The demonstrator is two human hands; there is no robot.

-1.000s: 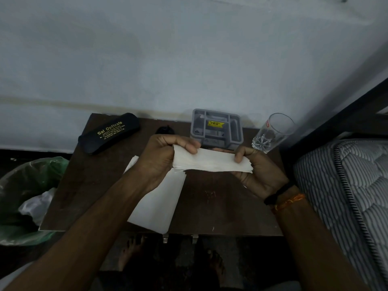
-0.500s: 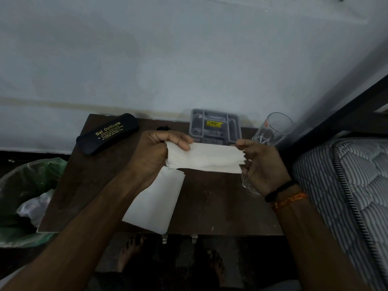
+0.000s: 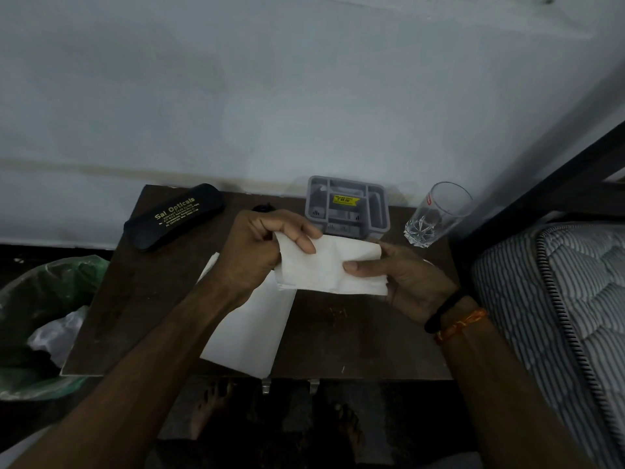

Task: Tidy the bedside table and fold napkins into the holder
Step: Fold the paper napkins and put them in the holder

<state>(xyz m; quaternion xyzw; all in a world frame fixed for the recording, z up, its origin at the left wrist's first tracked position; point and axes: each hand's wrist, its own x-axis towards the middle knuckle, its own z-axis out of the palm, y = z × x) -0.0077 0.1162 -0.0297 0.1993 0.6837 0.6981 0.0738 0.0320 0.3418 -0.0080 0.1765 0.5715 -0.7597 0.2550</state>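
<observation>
Head view: small black obj (image 3: 261,208) mostly hidden behind left hand (image 3: 257,252).

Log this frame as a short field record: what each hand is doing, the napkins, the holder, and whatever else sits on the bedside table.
left hand: pinches the left end of the folded napkin
right hand: grips its right end, thumb on top
folded napkin: held above the table, not in the holder
flat napkin: lies on the bedside table, partly under the left forearm
holder: grey, compartmented, at the back edge; no napkin visible inside
spectacle case: black, back left
glass: clear, back right
bin: green liner, left of the table
</observation>
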